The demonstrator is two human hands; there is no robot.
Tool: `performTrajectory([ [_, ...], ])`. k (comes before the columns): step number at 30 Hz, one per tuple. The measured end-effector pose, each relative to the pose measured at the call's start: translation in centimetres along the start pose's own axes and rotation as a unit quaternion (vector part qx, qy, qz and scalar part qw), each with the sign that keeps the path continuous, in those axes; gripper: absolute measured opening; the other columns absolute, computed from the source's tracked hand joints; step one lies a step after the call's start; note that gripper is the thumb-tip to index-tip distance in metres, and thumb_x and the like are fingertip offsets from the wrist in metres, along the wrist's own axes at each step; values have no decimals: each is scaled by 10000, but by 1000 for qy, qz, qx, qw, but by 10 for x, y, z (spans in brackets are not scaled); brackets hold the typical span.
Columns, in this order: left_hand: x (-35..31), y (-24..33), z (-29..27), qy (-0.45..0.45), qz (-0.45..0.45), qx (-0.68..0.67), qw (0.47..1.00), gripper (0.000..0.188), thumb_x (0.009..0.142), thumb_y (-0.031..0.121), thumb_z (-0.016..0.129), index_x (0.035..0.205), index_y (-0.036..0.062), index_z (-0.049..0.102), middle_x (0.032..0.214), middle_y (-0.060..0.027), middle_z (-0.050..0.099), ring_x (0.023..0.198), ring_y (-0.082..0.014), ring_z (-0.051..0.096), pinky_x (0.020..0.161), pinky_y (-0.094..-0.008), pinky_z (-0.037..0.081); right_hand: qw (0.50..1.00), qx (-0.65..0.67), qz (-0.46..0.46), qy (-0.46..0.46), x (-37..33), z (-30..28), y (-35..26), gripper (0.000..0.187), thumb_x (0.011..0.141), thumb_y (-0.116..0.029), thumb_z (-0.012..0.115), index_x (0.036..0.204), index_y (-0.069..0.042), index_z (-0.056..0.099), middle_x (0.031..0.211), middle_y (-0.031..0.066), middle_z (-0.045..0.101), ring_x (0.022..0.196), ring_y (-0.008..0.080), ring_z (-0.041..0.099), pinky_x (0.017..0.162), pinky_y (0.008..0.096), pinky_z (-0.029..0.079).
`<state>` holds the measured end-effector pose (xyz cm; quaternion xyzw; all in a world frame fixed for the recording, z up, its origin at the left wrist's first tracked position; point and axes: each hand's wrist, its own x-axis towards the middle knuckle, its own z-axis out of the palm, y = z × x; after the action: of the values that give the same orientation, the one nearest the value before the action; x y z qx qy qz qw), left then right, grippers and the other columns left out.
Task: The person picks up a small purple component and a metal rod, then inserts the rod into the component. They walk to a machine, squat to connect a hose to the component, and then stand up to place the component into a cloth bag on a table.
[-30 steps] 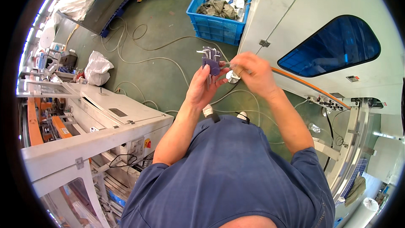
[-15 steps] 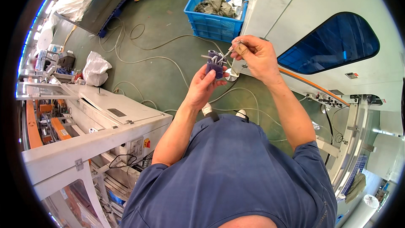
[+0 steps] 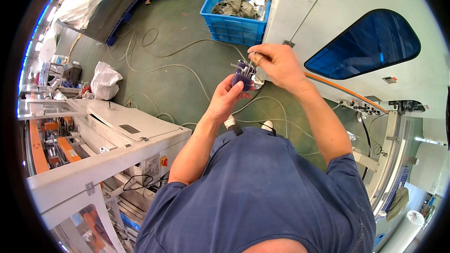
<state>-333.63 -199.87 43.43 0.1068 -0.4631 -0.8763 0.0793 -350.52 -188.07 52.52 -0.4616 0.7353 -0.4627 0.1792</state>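
My left hand grips a small dark purple bundle, which looks like fabric, with the thumb across its near side. Several thin silvery metal rods stick out of its top; their exact kind is too small to tell. My right hand is just above and to the right, with fingers and thumb pinched on a thin metal rod that points down to the bundle. Whether its lower end is inside the bundle or only against it, I cannot tell. A tan patch shows at the right fingertips.
Ahead stands a blue crate with crumpled cloth and scraps. A white machine cabinet with a dark window is on the right, a machine frame on the left. Hoses run over the green floor. A white bag sits at left.
My right hand has moved left and slightly down, bringing the metal rod to the bundle. The bundle has tilted and shifted a little right in my left hand. The whole view has shifted slightly.
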Motion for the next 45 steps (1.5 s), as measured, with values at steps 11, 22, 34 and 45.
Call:
performTrajectory([
  [11, 3, -9, 8, 22, -21, -42, 999, 357, 990, 265, 587, 1248, 21, 543, 1097, -91, 652, 990, -182, 634, 837, -340, 521, 949, -243, -200, -27, -11, -12, 12, 323, 907, -237, 636, 1189, -78, 640, 975, 74, 676, 908, 266, 643, 741, 406, 529],
  [22, 15, -3, 27, 28, -52, 66, 996, 328, 990, 248, 596, 1210, 9, 560, 1073, -94, 663, 886, -179, 658, 780, -306, 529, 988, 157, 3, -1, -16, -13, 41, 336, 983, -318, 580, 1142, -44, 691, 1011, 117, 715, 905, 218, 681, 776, 318, 523],
  [34, 9, 6, 11, 21, -125, -28, 992, 349, 978, 283, 627, 1195, 17, 571, 1033, -84, 680, 825, -148, 678, 705, -266, 542, 947, 305, 60, -81, -11, 15, 43, 413, 1049, -241, 442, 1286, 70, 576, 1226, 145, 660, 1148, 219, 614, 1018, 345, 464],
  [45, -15, 43, -70, 137, -62, 68, 986, 297, 983, 273, 615, 1110, 6, 598, 952, -55, 659, 773, -120, 640, 708, -266, 522, 943, 284, 111, -134, 51, 104, 41, 457, 1045, -279, 364, 1259, 43, 607, 1129, 116, 679, 1017, 193, 644, 915, 328, 510],
])
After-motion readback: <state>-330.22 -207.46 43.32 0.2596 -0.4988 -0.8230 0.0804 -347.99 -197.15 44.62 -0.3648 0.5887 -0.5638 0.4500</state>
